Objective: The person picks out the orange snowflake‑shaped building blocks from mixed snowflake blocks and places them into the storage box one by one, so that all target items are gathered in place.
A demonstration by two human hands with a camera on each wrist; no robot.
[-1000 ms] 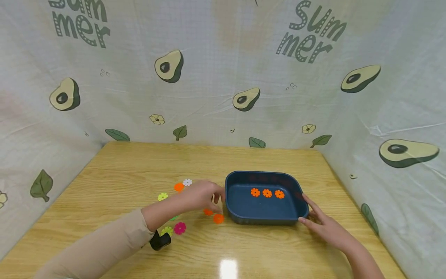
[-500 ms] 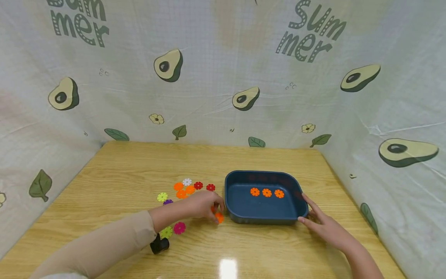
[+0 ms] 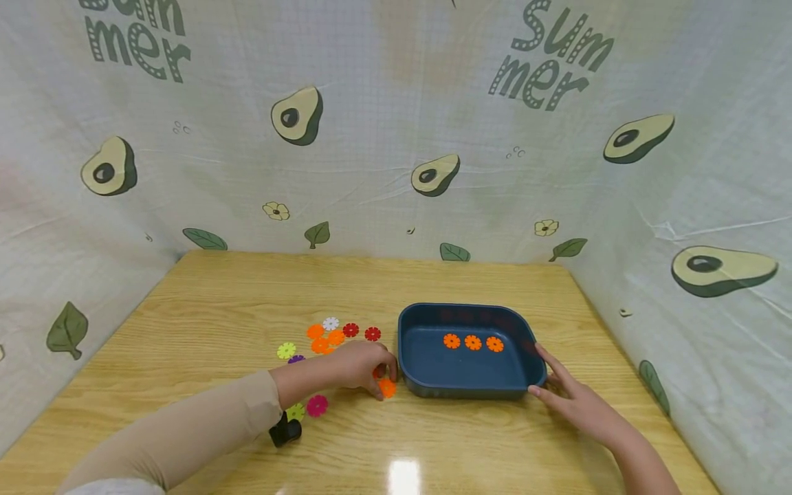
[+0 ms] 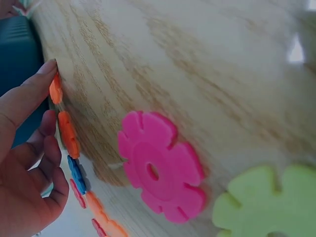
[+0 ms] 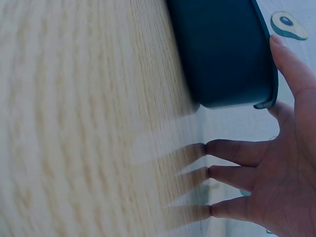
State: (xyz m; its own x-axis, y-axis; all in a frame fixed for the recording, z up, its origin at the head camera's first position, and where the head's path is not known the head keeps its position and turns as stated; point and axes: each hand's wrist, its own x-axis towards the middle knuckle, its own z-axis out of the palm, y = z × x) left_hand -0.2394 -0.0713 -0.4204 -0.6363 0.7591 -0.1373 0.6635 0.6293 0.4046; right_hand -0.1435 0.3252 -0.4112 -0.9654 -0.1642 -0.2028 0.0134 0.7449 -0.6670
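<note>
My left hand (image 3: 360,364) is down at the table just left of a dark blue tub (image 3: 470,394). Its thumb and forefinger pinch the edges of an orange flower-shaped building disc (image 3: 388,389) lying there. In the left wrist view, the thumb is at the rim of that disc (image 4: 56,90), and a second orange disc (image 4: 68,133) lies beside the curled fingers. My right hand (image 3: 578,405) touches the tub's near right corner with straight thumb and forefinger. The right wrist view shows its other fingertips (image 5: 217,148) resting on the table. Three orange discs (image 3: 473,342) lie in a row inside the tub.
Several loose discs lie left of the tub: white (image 3: 331,323), red (image 3: 372,333), yellow (image 3: 287,350), purple (image 3: 297,359), pink (image 3: 317,405) and more orange ones (image 3: 315,331). A black wrist device (image 3: 286,430) sits by the left sleeve. Printed cloth (image 3: 371,137) surrounds the table.
My left hand has come down and toward me from beside the tub's left wall onto the orange disc, uncovering the red discs behind it. My right hand stays at the tub's corner.
</note>
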